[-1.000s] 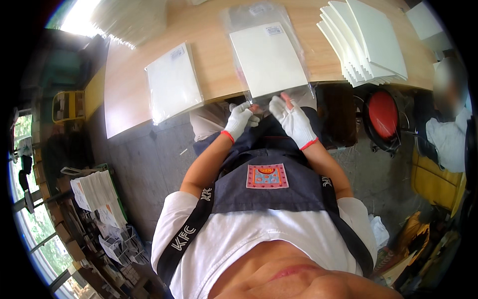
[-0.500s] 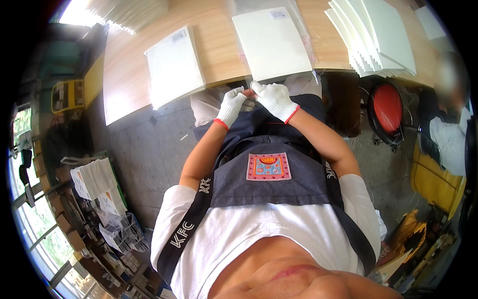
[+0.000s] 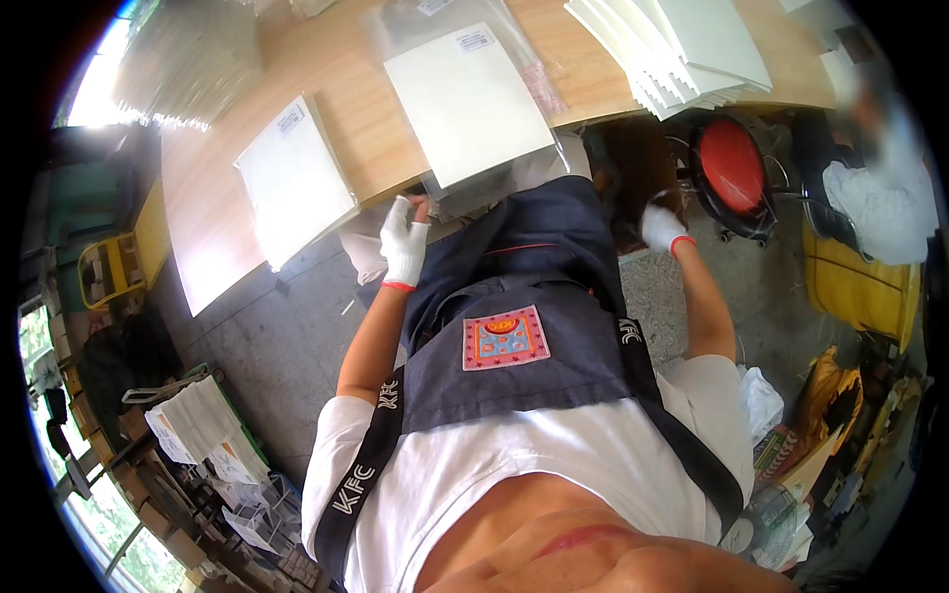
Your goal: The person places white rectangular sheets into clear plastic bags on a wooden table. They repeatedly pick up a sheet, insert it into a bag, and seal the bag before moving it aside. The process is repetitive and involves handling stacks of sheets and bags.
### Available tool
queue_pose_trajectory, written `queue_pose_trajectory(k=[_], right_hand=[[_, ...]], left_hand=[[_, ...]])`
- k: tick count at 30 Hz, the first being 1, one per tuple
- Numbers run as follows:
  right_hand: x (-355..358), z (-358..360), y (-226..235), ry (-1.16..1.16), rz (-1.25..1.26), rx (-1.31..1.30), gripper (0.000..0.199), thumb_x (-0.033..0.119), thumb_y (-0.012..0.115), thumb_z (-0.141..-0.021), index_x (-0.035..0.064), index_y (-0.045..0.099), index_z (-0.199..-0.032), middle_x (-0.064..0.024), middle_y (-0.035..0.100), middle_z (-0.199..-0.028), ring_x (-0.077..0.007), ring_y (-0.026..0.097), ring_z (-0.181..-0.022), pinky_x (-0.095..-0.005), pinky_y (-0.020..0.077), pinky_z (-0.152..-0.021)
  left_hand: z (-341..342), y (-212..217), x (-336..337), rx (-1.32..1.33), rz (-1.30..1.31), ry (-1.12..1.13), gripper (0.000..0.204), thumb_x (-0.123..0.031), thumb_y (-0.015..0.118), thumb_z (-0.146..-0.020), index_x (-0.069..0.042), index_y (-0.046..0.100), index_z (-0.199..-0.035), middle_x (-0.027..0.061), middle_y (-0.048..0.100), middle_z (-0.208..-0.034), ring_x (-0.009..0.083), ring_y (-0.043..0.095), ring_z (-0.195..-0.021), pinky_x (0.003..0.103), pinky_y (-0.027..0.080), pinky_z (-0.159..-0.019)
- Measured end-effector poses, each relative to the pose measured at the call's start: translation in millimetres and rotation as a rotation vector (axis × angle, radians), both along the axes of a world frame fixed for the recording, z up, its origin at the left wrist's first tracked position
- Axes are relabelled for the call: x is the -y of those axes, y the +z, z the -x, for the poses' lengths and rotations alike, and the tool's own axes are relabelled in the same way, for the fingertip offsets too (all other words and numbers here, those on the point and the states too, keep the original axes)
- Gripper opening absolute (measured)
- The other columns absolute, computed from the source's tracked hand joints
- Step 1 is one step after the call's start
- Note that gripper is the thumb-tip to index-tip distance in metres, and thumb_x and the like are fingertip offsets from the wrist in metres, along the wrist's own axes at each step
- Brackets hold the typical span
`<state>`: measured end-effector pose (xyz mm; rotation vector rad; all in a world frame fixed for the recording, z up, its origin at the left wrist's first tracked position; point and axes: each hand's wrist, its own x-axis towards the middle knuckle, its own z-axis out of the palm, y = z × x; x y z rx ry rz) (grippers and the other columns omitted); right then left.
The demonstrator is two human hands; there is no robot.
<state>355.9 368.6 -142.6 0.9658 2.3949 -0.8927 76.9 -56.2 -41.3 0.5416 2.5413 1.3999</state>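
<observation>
Wearing two white gloves [image 3: 400,262], we have our left hand [image 3: 403,240] just off the near-left corner of one labelled white panel [image 3: 470,104], fingers bent; whether they pinch anything, we cannot tell. Our right hand [image 3: 660,225] is well to the panel's right, half curled, too blurred to show any grip. The panel, with one clear plastic bag [image 3: 407,32], overhangs one wooden table [image 3: 346,124]. Left of the panel lies one plastic-wrapped white pack [image 3: 295,183]; to its right, one fanned stack of white boards [image 3: 667,59] and one red-seated chair [image 3: 732,166].
</observation>
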Motion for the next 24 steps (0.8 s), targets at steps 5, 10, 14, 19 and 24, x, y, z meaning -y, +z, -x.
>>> queue_pose_trajectory(k=[5, 10, 14, 19, 24], right_hand=[[71, 97, 124, 0.228, -0.353, -0.003, 0.032, 0.026, 0.059, -0.081, 0.0135, 0.057, -0.110, -0.0084, 0.061, -0.106, -0.0305, 0.057, -0.098, -0.0394, 0.0469, -0.083], [98, 177, 125, 0.511, -0.762, -1.288, 0.037, 0.017, 0.074, -0.061, 0.0164, 0.063, -0.096, -0.0014, 0.058, -0.105, -0.0215, 0.055, -0.099, -0.0348, 0.0451, -0.086], [103, 180, 116, 0.519, -0.392, -1.118, 0.015, 0.018, 0.074, -0.071, 0.0118, 0.061, -0.076, -0.0009, 0.061, -0.082, -0.0215, 0.059, -0.075, -0.0340, 0.0477, -0.064], [143, 185, 107, -0.436, 0.472, -0.723, 0.021, 0.018, 0.069, -0.081, 0.0077, 0.053, -0.073, -0.0002, 0.055, -0.062, -0.0103, 0.053, -0.047, -0.0264, 0.0433, -0.046], [135, 179, 109, -0.624, 0.546, -0.660, 0.032, 0.039, 0.059, -0.088, 0.0079, 0.054, -0.079, -0.0001, 0.054, -0.061, -0.0084, 0.051, -0.044, -0.0229, 0.0413, -0.040]], left_hand=[[6, 27, -20, -0.954, 0.242, -0.236, 0.041, -0.004, 0.070, -0.061, -0.013, 0.067, -0.101, 0.0052, 0.057, -0.116, 0.0290, 0.053, -0.104, 0.037, 0.047, -0.084], [17, 32, -39, -1.020, 0.030, -0.407, 0.032, -0.007, 0.072, -0.062, -0.012, 0.068, -0.094, 0.0018, 0.062, -0.104, 0.0257, 0.057, -0.094, 0.037, 0.048, -0.075], [10, 29, -21, -0.814, 0.082, -0.377, 0.018, -0.009, 0.072, -0.069, -0.011, 0.067, -0.086, 0.0024, 0.061, -0.090, 0.0199, 0.057, -0.081, 0.031, 0.047, -0.068], [-9, 10, -26, 0.296, -0.463, 0.194, 0.010, -0.010, 0.063, -0.085, -0.008, 0.060, -0.094, -0.0006, 0.058, -0.082, 0.0095, 0.056, -0.072, 0.022, 0.044, -0.062], [-12, 16, -30, 0.684, -0.674, 0.368, 0.014, -0.011, 0.060, -0.087, -0.009, 0.052, -0.097, -0.0002, 0.056, -0.084, 0.0076, 0.053, -0.069, 0.022, 0.045, -0.060]])
